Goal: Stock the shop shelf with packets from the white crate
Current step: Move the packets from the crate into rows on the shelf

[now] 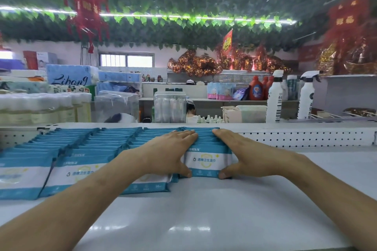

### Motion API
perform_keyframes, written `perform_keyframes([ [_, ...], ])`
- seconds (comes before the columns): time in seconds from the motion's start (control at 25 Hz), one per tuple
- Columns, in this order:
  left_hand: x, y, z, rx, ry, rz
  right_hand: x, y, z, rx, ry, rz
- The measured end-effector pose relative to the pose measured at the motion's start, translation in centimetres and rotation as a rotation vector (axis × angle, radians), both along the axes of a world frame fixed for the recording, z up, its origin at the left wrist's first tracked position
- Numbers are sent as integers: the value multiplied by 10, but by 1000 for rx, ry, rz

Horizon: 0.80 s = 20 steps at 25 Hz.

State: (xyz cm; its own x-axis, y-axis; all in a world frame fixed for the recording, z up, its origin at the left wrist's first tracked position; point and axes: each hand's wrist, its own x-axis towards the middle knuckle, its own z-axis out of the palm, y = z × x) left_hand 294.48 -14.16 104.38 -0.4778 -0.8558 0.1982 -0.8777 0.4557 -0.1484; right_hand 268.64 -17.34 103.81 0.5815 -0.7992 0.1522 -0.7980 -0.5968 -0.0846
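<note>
Several rows of blue-and-white wipe packets (81, 161) stand upright on the white shelf (204, 214), running back to its perforated rear wall. Both hands clasp the rightmost row (207, 161). My left hand (169, 151) lies flat along the row's left side, thumb pressed on the front packet's lower left corner. My right hand (242, 155) mirrors it on the right side, thumb at the lower right corner. The fingers of both hands are straight. The white crate is out of view.
Bare shelf surface stretches to the right of the rows and toward me. Two white spray bottles (275, 96) stand on the ledge behind at right. Tissue packs (71, 75), clear boxes (170, 106) and red detergent bottles (256, 88) fill the shelves beyond.
</note>
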Motion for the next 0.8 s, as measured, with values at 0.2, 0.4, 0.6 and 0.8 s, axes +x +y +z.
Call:
perform_keyframes([
  [0.2, 20, 26, 32, 11, 200, 12, 23, 27, 29, -97, -3, 9],
  [0.4, 85, 57, 55, 71, 54, 86, 88, 55, 47, -134, 96, 73],
  [0.6, 133, 50, 24, 176, -109, 114, 154, 51, 27, -84, 272, 61],
  [0.8, 133, 32, 11, 40, -133, 22, 157, 40, 10, -142, 329, 20],
])
